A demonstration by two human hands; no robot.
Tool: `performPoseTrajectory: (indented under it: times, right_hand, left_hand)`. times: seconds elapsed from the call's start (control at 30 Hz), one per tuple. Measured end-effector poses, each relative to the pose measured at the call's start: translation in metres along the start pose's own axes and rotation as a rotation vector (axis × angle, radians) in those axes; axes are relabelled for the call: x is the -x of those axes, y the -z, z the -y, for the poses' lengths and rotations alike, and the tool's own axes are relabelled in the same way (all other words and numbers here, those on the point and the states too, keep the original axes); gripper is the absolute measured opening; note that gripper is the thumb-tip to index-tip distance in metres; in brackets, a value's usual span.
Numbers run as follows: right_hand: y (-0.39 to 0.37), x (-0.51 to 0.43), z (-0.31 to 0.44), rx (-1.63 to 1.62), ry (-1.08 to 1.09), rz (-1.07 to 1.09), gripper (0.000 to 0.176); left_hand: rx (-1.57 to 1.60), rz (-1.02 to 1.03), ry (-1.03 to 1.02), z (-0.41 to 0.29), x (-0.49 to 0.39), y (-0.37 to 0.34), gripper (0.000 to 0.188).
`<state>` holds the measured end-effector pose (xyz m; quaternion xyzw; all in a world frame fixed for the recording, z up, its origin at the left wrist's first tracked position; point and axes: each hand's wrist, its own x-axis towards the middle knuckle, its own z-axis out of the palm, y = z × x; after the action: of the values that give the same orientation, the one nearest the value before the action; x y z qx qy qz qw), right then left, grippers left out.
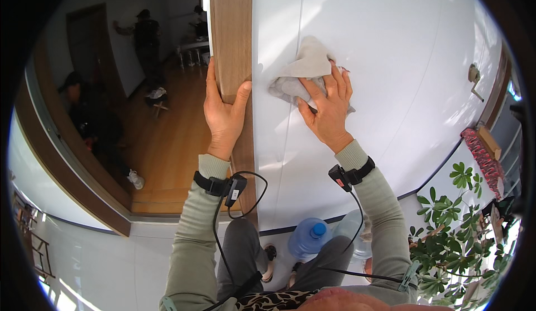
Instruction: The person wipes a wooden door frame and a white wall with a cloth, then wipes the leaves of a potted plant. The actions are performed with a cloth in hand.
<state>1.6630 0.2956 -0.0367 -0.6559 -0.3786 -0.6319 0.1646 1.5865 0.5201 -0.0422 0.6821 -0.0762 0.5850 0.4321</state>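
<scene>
My left hand [226, 112] grips the edge of the brown wooden door frame [233, 30], thumb on its face and fingers round the side towards the doorway. To the right, my right hand [329, 104] presses a crumpled pale grey cloth [312, 62] flat against the white wall panel [377, 51]. The cloth bunches above and to the left of my fingers. A band with a small black wired device sits round each of my forearms.
Blue-capped water bottle [309, 237] and a clearer bottle [351, 231] stand at the wall's foot, near my knees. A leafy plant [454, 223] grows at right. Through the doorway, several people are in a dim room with a wooden floor [167, 152].
</scene>
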Motion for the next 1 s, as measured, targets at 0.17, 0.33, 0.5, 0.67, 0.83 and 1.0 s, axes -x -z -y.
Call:
performPoseTrajectory:
  times: [0.17,0.33,0.5,0.67,0.83,1.0]
  right_hand:
    - [-0.007,-0.088,0.001,0.016,0.209,-0.016,0.051]
    - [-0.005,-0.181,-0.043,0.19,0.254,-0.315,0.046]
    - [0.011,-0.204,-0.114,0.273,0.036,-0.419,0.051]
    - [0.028,-0.153,-0.162,0.184,-0.167,-0.401,0.048]
    - [0.02,-0.079,-0.133,0.127,-0.226,-0.39,0.05]
    - [0.003,-0.034,-0.045,0.104,0.009,-0.099,0.051]
  left_hand:
    - [0.024,-0.002,-0.05,-0.001,-0.001,0.0,0.086]
    - [0.02,0.016,0.026,-0.002,0.0,0.001,0.087]
    - [0.017,0.014,0.004,-0.002,0.0,0.001,0.088]
    - [0.046,0.009,-0.029,-0.001,0.0,0.001,0.088]
    - [0.031,0.015,0.022,0.003,0.0,0.0,0.09]
    - [-0.002,0.013,0.02,0.005,0.0,0.0,0.092]
